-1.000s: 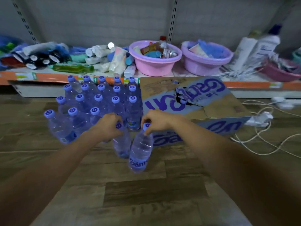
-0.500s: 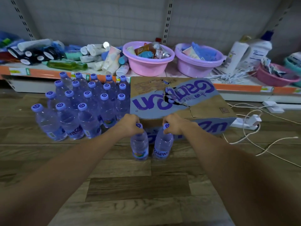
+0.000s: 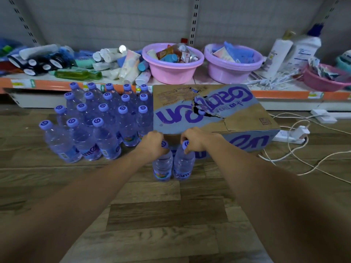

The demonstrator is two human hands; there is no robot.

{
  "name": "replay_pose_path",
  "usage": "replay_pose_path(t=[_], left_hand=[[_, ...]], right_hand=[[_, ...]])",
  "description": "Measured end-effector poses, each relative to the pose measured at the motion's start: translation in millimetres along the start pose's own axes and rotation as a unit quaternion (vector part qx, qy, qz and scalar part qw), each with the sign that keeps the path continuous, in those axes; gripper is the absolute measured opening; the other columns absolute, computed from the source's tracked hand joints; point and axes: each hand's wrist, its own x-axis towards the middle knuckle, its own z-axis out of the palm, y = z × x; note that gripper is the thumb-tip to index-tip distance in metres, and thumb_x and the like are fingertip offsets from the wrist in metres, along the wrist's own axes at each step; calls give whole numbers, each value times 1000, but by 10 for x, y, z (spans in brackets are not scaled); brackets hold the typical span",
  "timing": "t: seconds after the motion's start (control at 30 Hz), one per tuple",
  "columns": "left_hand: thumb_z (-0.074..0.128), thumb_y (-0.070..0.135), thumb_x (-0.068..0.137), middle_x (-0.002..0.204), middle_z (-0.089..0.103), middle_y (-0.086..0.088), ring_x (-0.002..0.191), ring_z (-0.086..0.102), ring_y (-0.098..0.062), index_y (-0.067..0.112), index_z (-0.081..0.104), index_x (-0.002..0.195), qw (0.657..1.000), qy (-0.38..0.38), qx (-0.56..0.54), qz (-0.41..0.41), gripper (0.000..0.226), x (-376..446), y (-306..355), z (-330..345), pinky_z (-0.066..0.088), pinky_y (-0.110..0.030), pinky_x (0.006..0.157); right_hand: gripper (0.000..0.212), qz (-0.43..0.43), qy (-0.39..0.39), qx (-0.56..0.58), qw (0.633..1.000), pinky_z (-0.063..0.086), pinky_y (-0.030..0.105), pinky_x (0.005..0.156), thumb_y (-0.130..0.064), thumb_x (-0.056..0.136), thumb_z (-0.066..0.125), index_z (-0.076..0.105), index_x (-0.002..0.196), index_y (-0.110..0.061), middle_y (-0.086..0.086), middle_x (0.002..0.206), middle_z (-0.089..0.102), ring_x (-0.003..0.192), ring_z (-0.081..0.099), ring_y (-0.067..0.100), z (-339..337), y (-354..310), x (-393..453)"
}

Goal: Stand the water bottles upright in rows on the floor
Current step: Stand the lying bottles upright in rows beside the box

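Several clear water bottles with purple caps (image 3: 102, 120) stand upright in rows on the wooden floor at the left, beside a cardboard box (image 3: 210, 111). In front of the box two more bottles stand side by side. My left hand (image 3: 152, 144) grips the neck of the left bottle (image 3: 163, 166). My right hand (image 3: 195, 138) grips the neck of the right bottle (image 3: 183, 164). Both bottles look upright, bases at or just above the floor.
A low shelf (image 3: 47, 84) behind holds tubes, bottles, two pink-purple basins (image 3: 171, 70) and tall white bottles (image 3: 279, 54). A power strip (image 3: 292, 133) and white cables (image 3: 303, 164) lie on the floor right of the box. Bare wooden floor (image 3: 161, 215) lies in front.
Both hands carried the two bottles from beside the rows rightward to in front of the box; the tilted right bottle now stands upright next to the left one.
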Motion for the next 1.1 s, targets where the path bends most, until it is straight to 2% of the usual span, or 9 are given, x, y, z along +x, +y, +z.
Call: replay_pose_path(t=[0.2, 0.3, 0.4, 0.47, 0.57, 0.7, 0.87, 0.93, 1.1], left_hand=[[62, 23, 82, 115, 56, -25, 107, 55, -38, -6, 54, 104, 999, -26, 2, -23, 37, -59, 59, -64, 44, -40, 83], [58, 22, 85, 117, 55, -25, 107, 54, -37, -5, 53, 106, 999, -35, -5, -17, 35, -73, 37, -64, 45, -40, 83], [60, 25, 84, 116, 58, -25, 107, 56, -36, -5, 54, 106, 999, -45, -13, -11, 38, -70, 6, -91, 44, -39, 83], [61, 28, 83, 114, 62, -23, 106, 57, -36, -3, 56, 107, 997, -65, -40, -10, 39, -54, 7, -166, 45, -38, 83], [58, 31, 84, 105, 65, -21, 96, 59, -33, 7, 60, 91, 992, -82, -92, -9, 25, -39, -29, -345, 45, -38, 78], [57, 23, 83, 89, 63, -19, 83, 55, -28, 8, 55, 76, 987, 14, -147, -65, 16, -60, -430, -574, 42, -36, 70], [53, 12, 82, 74, 50, -15, 72, 44, -22, 11, 50, 72, 952, 144, -187, -196, 10, -308, -1316, -712, 35, -33, 66], [54, 11, 82, 84, 57, -18, 82, 52, -29, 6, 57, 82, 940, 178, -182, -228, 6, -423, -1597, -716, 40, -35, 72], [61, 8, 80, 127, 47, -23, 123, 40, -33, -3, 49, 119, 928, 240, -174, -226, 43, -465, -2002, -748, 31, -32, 96]], right_hand=[[25, 27, -29, -33, 999, 49, 39, 77, -10, 78, 70, 62, 101, -7, 15, 106, 60, 97, 59, 32, -41, -141, 108], [16, 25, -27, -50, 998, 50, 40, 79, -8, 77, 69, 59, 90, -10, 13, 98, 58, 95, 59, 32, -36, -135, 106], [10, 25, -22, -68, 997, 43, 35, 67, -12, 79, 65, 56, 82, -10, 14, 85, 54, 78, 52, 26, -34, -153, 102], [11, 23, -5, -78, 997, 38, 33, 63, -17, 80, 61, 59, 82, -6, 22, 82, 55, 73, 47, 22, -74, -195, 120], [11, -8, 74, -61, 995, 47, 36, 66, -17, 82, 55, 60, 80, -7, 14, 85, 61, 77, 57, 28, -216, -354, 190], [7, -72, 156, -6, 985, 51, 39, 73, -13, 83, 55, 59, 80, -9, 14, 93, 66, 88, 61, 32, -328, -778, 333], [20, -125, 129, 66, 982, 51, 44, 86, -18, 86, 57, 60, 104, -9, 12, 111, 62, 102, 58, 30, -89, -1383, 662], [32, -132, 106, 89, 982, 48, 47, 92, -18, 88, 56, 55, 117, -8, 15, 124, 56, 112, 54, 33, 34, -1611, 812], [66, -114, 106, 175, 972, 31, 44, 109, -22, 88, 57, 24, 145, -13, 11, 150, 26, 137, 25, 35, 265, -2039, 1128]])
